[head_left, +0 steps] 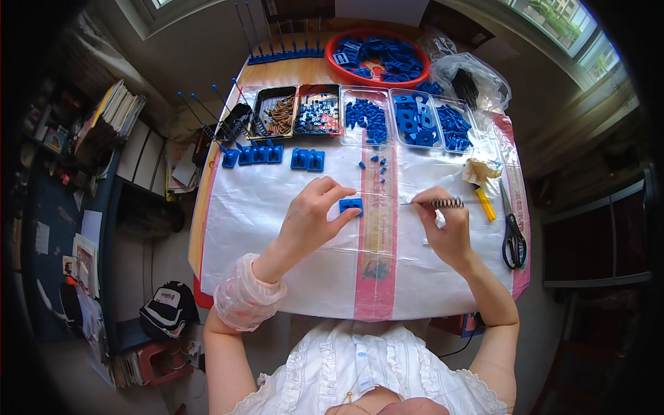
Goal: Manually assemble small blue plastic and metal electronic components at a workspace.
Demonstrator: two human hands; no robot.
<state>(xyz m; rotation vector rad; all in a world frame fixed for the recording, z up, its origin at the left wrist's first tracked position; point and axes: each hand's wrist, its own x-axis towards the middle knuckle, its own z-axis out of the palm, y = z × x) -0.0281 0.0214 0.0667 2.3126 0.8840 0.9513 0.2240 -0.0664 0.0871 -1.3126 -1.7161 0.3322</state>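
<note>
On the white table covering, a small square blue plastic part (351, 207) lies by my left hand (312, 213). The left thumb reaches the part's lower edge while the index finger stays apart above it. My right hand (446, 232) is closed on a black coil spring (448, 203), with a thin metal tip pointing left out of the fingers. Several tiny blue pieces (374, 158) are scattered beyond the hands. Farther back left sit a pair of joined blue parts (307, 160) and a row of similar ones (260, 153).
Trays of brass-coloured screws (279, 114), small nuts (319, 113) and blue pieces (366, 119) line the back. Behind them stands a red basin (332, 63) of blue parts. Black scissors (514, 242) and a yellow-handled tool (486, 205) lie at right. Upright rods with springs (290, 48) stand far left.
</note>
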